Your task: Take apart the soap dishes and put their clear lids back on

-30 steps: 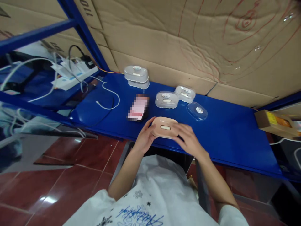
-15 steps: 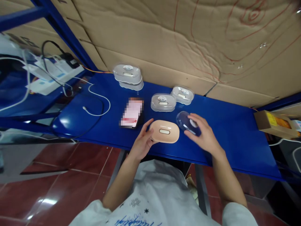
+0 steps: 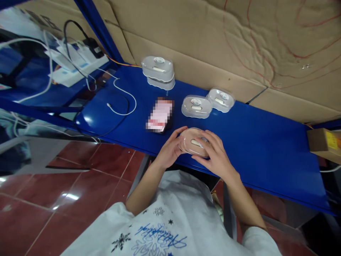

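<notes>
Near the table's front edge, a peach oval box [image 3: 189, 139] has a clear plastic cover over its top. My left hand [image 3: 170, 150] grips the box's left end. From the right, my right hand [image 3: 214, 151] holds the clear cover [image 3: 201, 132], its fingers spread across the top. Behind them stand two clear-covered oval boxes, one at the middle [image 3: 196, 107] and one touching it at the right [image 3: 220, 100]. Two more form a stack [image 3: 158, 71] against the cardboard.
A phone with a blurred screen [image 3: 160, 115] leans left of my hands. White and black cables and a power strip [image 3: 80, 69] lie at the left. Cardboard sheeting [image 3: 191, 46] lines the back. An open carton [image 3: 323, 144] stands at the far right.
My right hand has brought the clear cover leftwards onto the peach box, which my left hand still holds. The view has shifted, so the table's objects appear further right and higher.
</notes>
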The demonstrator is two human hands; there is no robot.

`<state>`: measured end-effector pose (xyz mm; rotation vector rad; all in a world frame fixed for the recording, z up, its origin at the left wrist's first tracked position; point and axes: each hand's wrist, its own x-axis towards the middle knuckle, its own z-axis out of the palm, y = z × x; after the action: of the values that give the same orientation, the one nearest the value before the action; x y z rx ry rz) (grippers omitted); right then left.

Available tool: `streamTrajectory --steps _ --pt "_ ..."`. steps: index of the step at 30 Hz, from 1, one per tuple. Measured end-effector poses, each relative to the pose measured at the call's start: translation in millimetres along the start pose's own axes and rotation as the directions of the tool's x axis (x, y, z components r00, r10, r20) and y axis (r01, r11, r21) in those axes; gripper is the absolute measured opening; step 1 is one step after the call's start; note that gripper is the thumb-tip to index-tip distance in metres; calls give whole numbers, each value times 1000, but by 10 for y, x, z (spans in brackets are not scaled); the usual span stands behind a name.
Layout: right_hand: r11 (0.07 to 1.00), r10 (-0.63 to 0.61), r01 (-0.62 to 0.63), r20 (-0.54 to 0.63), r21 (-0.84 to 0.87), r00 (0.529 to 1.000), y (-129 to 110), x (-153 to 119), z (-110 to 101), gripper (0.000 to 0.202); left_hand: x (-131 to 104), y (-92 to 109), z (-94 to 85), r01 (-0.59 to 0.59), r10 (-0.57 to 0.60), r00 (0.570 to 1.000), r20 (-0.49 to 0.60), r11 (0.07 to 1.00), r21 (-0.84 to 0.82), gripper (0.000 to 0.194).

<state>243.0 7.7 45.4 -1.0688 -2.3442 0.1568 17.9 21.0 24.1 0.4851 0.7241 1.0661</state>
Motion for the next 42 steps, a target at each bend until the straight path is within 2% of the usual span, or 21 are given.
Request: streamTrajectory --steps 9,14,20,29,34,37,42 --pt "999 8 -9 -30 -41 1000 -19 -98 162 76 -14 -31 7 -29 28 999 25 999 36 71" --pt "997 11 -15 -57 -71 998 -41 -155 200 75 -20 -86 -14 -117 113 993 44 987 112 67" --pt "993 34 -43 -84 -107 996 -85 -258 238 76 -37 -113 -41 -178 161 981 109 969 169 70" --pt "989 8 -18 -69 -146 998 -104 -314 225 73 -46 -137 -94 -257 219 961 170 931 258 73" --pt "984 -5 -13 -100 -180 995 -171 -276 237 70 -37 -108 -58 -212 189 972 136 960 182 80" --pt "979 6 -19 -62 -203 998 -185 -246 246 67 -28 -97 -20 -176 164 983 87 974 143 76" --pt "986 34 -43 -61 -159 998 -144 -241 254 63 -34 -93 27 -209 200 977 68 959 190 70"
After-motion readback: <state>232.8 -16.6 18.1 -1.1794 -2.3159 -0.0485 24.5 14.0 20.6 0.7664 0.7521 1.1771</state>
